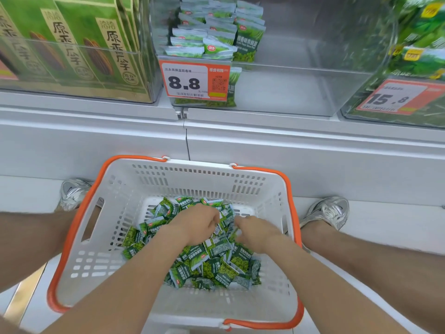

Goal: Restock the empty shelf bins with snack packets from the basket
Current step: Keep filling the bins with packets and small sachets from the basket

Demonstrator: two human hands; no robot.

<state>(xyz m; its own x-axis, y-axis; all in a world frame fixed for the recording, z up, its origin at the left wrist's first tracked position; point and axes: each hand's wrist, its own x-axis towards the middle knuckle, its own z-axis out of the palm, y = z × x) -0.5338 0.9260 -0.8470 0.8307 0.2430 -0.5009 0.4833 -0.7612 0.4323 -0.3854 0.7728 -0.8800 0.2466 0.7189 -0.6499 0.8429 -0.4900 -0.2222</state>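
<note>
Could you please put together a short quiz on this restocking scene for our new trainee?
1. True or false: the left hand and the right hand are both down in the basket, among the green packets.
2. In the clear bin on the shelf above, the stacked packets stand: A) at its left side; B) at its right side; C) across its whole width.
3. Fill in: the orange tag on that bin reads ___.
Key: 1 true; 2 A; 3 8.8.
</note>
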